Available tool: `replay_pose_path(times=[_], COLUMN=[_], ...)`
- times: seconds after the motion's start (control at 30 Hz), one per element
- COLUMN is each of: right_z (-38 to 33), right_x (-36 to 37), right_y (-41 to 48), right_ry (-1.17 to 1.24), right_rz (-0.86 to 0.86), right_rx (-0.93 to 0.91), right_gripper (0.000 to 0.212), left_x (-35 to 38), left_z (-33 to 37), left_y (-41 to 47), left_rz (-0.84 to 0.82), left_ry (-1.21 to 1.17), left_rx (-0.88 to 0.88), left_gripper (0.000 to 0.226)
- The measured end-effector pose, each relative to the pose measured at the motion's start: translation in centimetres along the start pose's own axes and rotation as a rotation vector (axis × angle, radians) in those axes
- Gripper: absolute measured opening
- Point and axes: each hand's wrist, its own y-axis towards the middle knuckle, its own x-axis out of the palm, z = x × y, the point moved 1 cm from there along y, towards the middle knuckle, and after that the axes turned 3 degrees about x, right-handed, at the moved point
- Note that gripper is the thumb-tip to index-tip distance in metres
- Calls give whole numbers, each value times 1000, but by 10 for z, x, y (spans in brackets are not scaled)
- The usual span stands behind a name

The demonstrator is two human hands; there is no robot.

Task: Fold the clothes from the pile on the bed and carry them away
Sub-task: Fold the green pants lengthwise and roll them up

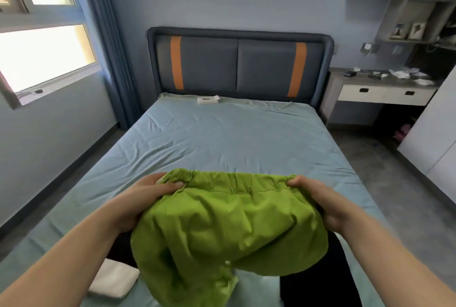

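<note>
- Green garment, a bright lime piece with a gathered elastic waistband, hangs over the foot end of the bed. It is held up by the waistband, and the rest of its cloth bunches and sags toward the sheet.
- Left hand pinches the waistband's left corner, thumb lying on top of the fabric and fingers curled behind it.
- Right hand grips the right corner the same way. Its thumb lies over the gathered edge and its fingers are mostly hidden by the cloth.
- Both hands sit well apart above the bed's foot end, and the waistband runs roughly level between them, across the bed's width.
- Black garment lies on the bed under the green one. It shows on both sides of it and is largely covered.
- White folded cloth lies flat near the bed's left edge at the foot end, just beside the black garment and below the left forearm.
- Small white box rests on the sheet at the bed's head end, left of the middle, close to the headboard.
- That headboard, dark padded panels with two orange vertical stripes, stands upright at the bed's head.
- Pale blue sheet, lightly wrinkled, covers the whole bed.
- Desk with white drawers stands right of the bed's head end. The bits on its top are too small to tell.
- Window and blue curtain are left of the bed.
</note>
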Motion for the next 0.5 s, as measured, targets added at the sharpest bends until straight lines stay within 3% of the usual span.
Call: replay_pose_path(times=[0.13,0.2,0.33,0.4,0.5], right_z=[37,54,78,91,117], right_x=[2,-5,-18,-21,-26], right_y=[29,35,36,44,66], right_ry=[-112,-179,-385,-429,-379], right_rz=[124,159,137,129,143], right_rx=[40,12,18,51,122], right_gripper=[27,42,65,62,39], left_x=[12,11,1,0,-1], left_z=[-33,-46,-72,-91,-128], left_y=[20,24,31,39,59], left_rz=[144,162,103,82,92], left_ry=[224,369,509,507,389], left_rx=[-63,-67,-248,-316,-356], left_gripper=[17,20,45,49,34])
